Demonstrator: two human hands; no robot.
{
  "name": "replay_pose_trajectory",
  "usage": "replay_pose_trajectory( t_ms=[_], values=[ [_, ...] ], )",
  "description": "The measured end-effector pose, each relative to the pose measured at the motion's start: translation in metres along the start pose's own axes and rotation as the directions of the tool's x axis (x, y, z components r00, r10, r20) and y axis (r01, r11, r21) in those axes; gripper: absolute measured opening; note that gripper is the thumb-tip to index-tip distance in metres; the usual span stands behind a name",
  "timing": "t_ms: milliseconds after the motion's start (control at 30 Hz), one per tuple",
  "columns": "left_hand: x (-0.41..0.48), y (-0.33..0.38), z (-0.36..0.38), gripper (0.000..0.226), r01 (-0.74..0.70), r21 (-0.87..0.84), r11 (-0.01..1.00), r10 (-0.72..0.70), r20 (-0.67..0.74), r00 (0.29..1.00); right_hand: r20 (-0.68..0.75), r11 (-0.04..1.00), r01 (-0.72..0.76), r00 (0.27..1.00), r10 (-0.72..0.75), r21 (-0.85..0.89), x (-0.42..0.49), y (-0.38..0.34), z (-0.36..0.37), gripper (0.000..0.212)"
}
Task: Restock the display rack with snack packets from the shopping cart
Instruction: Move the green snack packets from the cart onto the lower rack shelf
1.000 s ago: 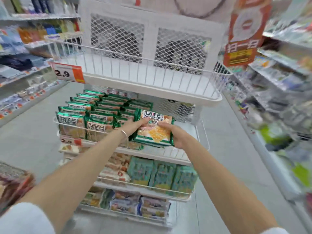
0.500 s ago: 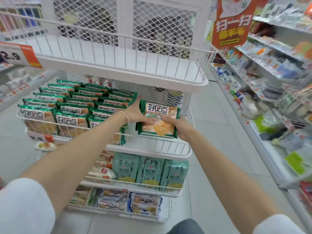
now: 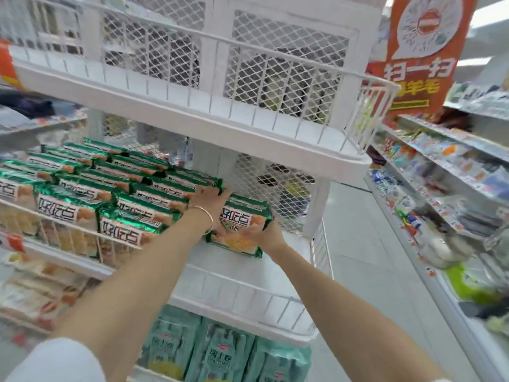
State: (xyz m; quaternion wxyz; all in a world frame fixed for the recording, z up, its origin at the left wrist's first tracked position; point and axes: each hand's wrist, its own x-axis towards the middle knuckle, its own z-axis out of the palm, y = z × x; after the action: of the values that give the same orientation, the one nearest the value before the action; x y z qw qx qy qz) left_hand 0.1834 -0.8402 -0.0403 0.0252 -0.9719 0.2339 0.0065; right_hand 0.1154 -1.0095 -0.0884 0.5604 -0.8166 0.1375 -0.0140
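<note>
Single head-worn view, looking forward and slightly down, close to the white display rack [image 3: 248,125], store shelves [image 3: 446,172] at right

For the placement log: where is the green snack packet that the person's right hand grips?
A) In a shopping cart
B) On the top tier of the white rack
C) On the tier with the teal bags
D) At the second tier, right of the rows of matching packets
D: the right hand grips the green packet at the second tier, just right of the rows of matching packets, with the left hand at its upper left corner.
</note>
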Motion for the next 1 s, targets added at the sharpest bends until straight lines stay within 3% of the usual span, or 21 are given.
replay_pose_trajectory(
  t_ms=[100, 133, 200, 300, 367, 400, 467, 533, 567, 600, 633, 767, 933, 1000],
  values=[
    [0.013, 0.004, -0.004, 0.122, 0.037, 0.199, 0.979, -0.035, -0.013, 0.999, 0.169, 0.987, 0.05, 0.985, -0.024, -0.151, 0.01, 0.003, -0.002, 0.066],
    [0.018, 0.004, -0.005, 0.116, 0.023, 0.242, 0.97, -0.022, -0.01, 1.0, 0.186, 0.98, 0.084, 0.981, -0.05, -0.179, 0.011, 0.006, -0.002, 0.068],
    [0.027, -0.004, -0.006, 0.119, -0.002, 0.26, 0.966, 0.006, -0.014, 1.0, 0.077, 0.985, 0.085, 0.994, -0.074, -0.151, 0.024, 0.015, 0.001, 0.085],
    [0.033, -0.022, 0.001, 0.131, 0.052, 0.056, 0.997, -0.053, 0.016, 0.998, 0.026, 0.997, 0.08, 0.996, -0.08, -0.02, 0.046, 0.018, 0.011, 0.096],
    [0.032, -0.025, 0.003, 0.133, 0.062, 0.034, 0.998, -0.061, -0.002, 0.998, 0.003, 0.985, 0.129, 0.991, -0.13, 0.119, 0.043, 0.014, 0.019, 0.104],
    [0.032, -0.025, 0.002, 0.135, 0.052, 0.047, 0.998, -0.052, -0.001, 0.999, -0.06, 0.976, 0.201, 0.979, -0.196, 0.089, 0.043, 0.015, 0.021, 0.115],
    [0.032, -0.025, 0.004, 0.141, 0.031, 0.07, 0.997, -0.032, 0.013, 0.999, -0.139, 0.907, 0.33, 0.917, -0.374, -0.261, 0.031, 0.014, 0.017, 0.133],
    [0.033, -0.026, 0.006, 0.144, 0.031, 0.097, 0.995, -0.034, 0.037, 0.999, -0.075, 0.626, 0.403, 0.8, -0.595, -0.668, 0.02, 0.016, 0.008, 0.122],
    [0.034, -0.026, 0.007, 0.143, 0.037, 0.103, 0.994, -0.041, 0.036, 0.998, 0.015, 0.482, 0.417, 0.767, -0.641, -0.77, 0.017, 0.015, 0.002, 0.113],
    [0.035, -0.026, 0.007, 0.139, 0.043, 0.107, 0.993, -0.046, 0.025, 0.999, 0.115, 0.36, 0.436, 0.753, -0.648, -0.825, 0.017, 0.014, -0.001, 0.107],
    [0.036, -0.025, 0.009, 0.135, 0.048, 0.105, 0.993, -0.049, 0.01, 0.999, 0.179, 0.315, 0.442, 0.774, -0.608, -0.84, 0.022, 0.017, -0.002, 0.103],
    [0.042, -0.021, 0.015, 0.128, 0.098, 0.069, 0.993, -0.096, -0.037, 0.995, 0.2, 0.411, 0.371, 0.894, -0.401, -0.833, 0.039, 0.007, -0.005, 0.106],
    [0.032, -0.021, 0.005, 0.129, 0.093, 0.032, 0.995, -0.094, 0.047, 0.994, 0.242, 0.347, 0.366, 0.905, -0.351, -0.864, 0.034, -0.001, -0.008, 0.108],
    [0.016, -0.025, -0.005, 0.118, 0.106, -0.02, 0.994, -0.105, 0.067, 0.992, 0.239, 0.333, 0.367, 0.898, -0.369, -0.869, 0.023, -0.007, -0.012, 0.104]
  ],
)
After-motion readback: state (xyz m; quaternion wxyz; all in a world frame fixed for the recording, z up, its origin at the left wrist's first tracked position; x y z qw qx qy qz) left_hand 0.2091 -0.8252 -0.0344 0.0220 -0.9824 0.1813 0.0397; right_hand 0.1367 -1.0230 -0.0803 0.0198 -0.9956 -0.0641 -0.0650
